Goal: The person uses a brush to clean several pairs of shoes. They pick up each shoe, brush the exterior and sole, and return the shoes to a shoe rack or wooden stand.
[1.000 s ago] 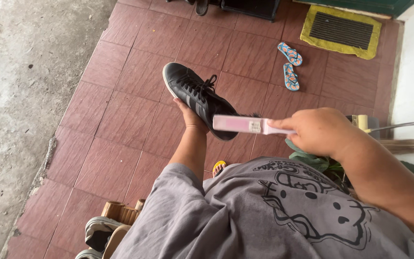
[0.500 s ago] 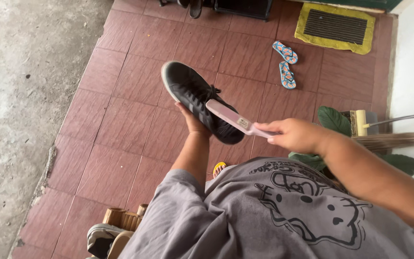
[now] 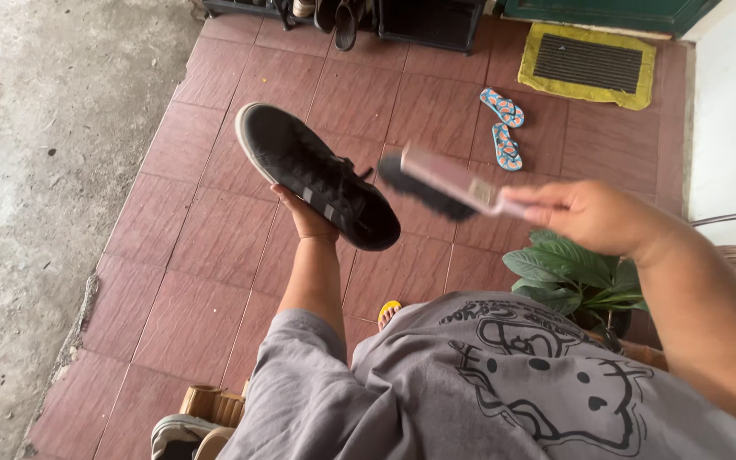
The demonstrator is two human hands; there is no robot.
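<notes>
**A:** Start with what's nearest you. What are your fingers doing?

**B:** Your left hand (image 3: 304,217) is cupped under the black sneaker (image 3: 317,175), fingers curled up against its sole and side, gripping it from below. That hold leaves the upper and laces facing you, open to the brush. The toe points down toward your body, just past your fingertips; the heel rises up and away from them.

**A:** And the other one?

**B:** Your right hand (image 3: 594,213) is closed around the handle of the pink brush (image 3: 449,183). The head reaches out leftward from your fingers, dark bristles turned down toward the shoe. It's blurred — I judge it's mid-stroke — and the bristles sit just beside the toe end; whether they touch it I can't tell.

**A:** What lies below my hands?

**B:** Your grey shirt with a cartoon print (image 3: 513,383) fills the bottom. Under your right wrist there's a green leafy plant (image 3: 568,273), and below your left forearm a bit of yellow sandal (image 3: 389,311) shows at the shirt's edge.

**A:** Farther out?

**B:** Beyond your right fingers, a pair of patterned flip-flops (image 3: 502,128) lies on the red tiled floor (image 3: 215,255). Past those, a yellow-edged doormat (image 3: 589,64) sits before a green door — and a dark shoe rack (image 3: 385,17) stands to its left.
</notes>
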